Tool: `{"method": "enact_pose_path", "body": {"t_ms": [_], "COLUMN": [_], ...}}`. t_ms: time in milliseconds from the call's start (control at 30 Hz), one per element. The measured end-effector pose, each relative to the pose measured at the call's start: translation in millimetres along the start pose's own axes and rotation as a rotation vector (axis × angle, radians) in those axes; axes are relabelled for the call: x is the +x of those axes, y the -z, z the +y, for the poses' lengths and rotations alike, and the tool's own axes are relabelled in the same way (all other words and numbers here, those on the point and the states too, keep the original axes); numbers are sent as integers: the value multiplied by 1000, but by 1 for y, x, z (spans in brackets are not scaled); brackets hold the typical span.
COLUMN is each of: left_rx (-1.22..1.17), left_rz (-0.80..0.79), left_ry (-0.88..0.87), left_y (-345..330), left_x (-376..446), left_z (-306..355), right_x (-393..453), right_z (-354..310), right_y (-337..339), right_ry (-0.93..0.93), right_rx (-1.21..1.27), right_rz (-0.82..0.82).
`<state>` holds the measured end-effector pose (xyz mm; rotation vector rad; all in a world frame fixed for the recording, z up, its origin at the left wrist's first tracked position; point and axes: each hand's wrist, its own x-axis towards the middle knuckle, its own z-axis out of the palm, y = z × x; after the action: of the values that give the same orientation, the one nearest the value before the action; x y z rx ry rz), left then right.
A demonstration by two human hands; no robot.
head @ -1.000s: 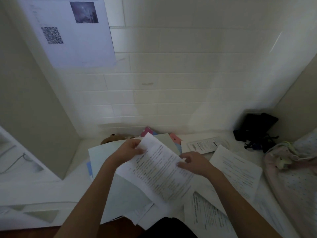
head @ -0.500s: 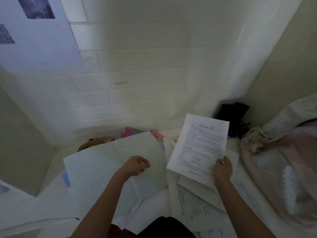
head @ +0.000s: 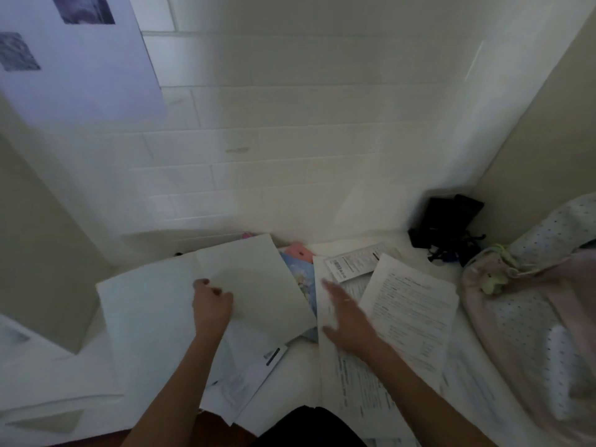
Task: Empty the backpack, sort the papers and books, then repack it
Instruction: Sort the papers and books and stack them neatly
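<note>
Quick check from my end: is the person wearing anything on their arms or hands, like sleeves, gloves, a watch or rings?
Nothing shows. The left hand and right hand are bare, with no gloves. Both forearms are uncovered right down to the bottom edge of the head view, so no sleeves or cuffs appear. No watch or bracelet shows at either wrist. The picture is dim and the right hand blurred, so a thin ring could be missed.

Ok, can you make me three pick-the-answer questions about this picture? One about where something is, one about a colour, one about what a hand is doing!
1. Where is the backpack?
A far right
B far left
C on the wall

2. What colour is the bag in the corner?
A black
B yellow
C red

3. How is the right hand?
A holding a book
B flat, fingers straight
C in a fist

Answers: 1 A, it lies at the right edge. 2 A, it looks dark black. 3 B, its fingers stretch over the papers.
</note>
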<state>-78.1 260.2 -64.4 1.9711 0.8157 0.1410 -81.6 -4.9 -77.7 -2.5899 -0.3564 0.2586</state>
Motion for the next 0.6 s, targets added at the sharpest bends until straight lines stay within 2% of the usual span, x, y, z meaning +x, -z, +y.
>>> {"method": "enact_pose_path", "body": {"t_ms": [67,133,267,367,433,533,600], "left_rx": [34,116,132,94,-42,-177,-217], "left_rz": [145,238,334,270,193,127,207], "left_ry": [12,88,307,430,484,498,447], "left_y": [16,34,78,106,116,123,129], "left_x": [2,5,8,11,8,0,-5], "left_z": [-7,-16,-47,-82,-99,-113,-118], "right_x": [6,8,13,21,22,20,19], "right_z": [-47,-79,-93,-90,-89,-93,-97], "right_y": [-29,-58,-86,-86,-86,-85,-83], "right_ry": [301,412,366,340,336,311,300], "right_rx": [-167,-285,-400,-445,-450,-417,-413], "right_rz": [-286,-385,-442,-463,-464,-464,-466]}}
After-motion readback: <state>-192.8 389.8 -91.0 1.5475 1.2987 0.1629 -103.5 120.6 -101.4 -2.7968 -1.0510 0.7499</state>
